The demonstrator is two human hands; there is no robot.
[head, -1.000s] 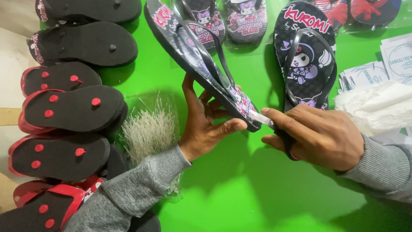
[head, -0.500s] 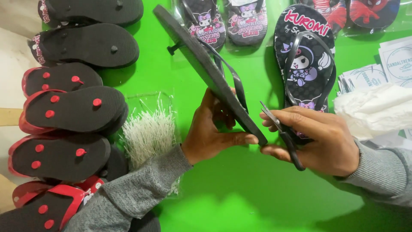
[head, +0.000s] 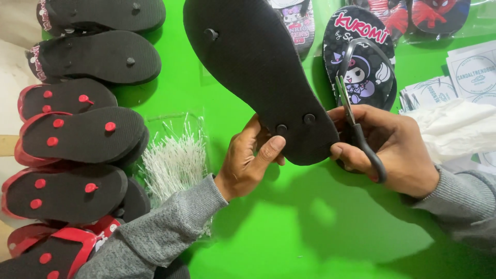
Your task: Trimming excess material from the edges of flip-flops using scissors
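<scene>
A black flip-flop [head: 253, 67] is held up over the green surface with its plain sole facing me and three black strap plugs showing. My left hand [head: 249, 157] grips its heel from below, thumb pressed beside a plug. My right hand [head: 392, 144] pinches the heel's right edge with its fingertips and also holds a pair of black-handled scissors [head: 356, 134], blades pointing up and closed.
A clear bag of white plastic tag pins [head: 173, 160] lies left of my left hand. Red-and-black flip-flops [head: 77, 134] are stacked sole-up along the left. Printed cartoon flip-flops [head: 364, 57] lie at the top right, with white paper cards [head: 473, 72] and crumpled white plastic [head: 454, 126] on the right.
The flip-flop has turned from edge-on to sole facing me. The scissors in my right hand have swung upright.
</scene>
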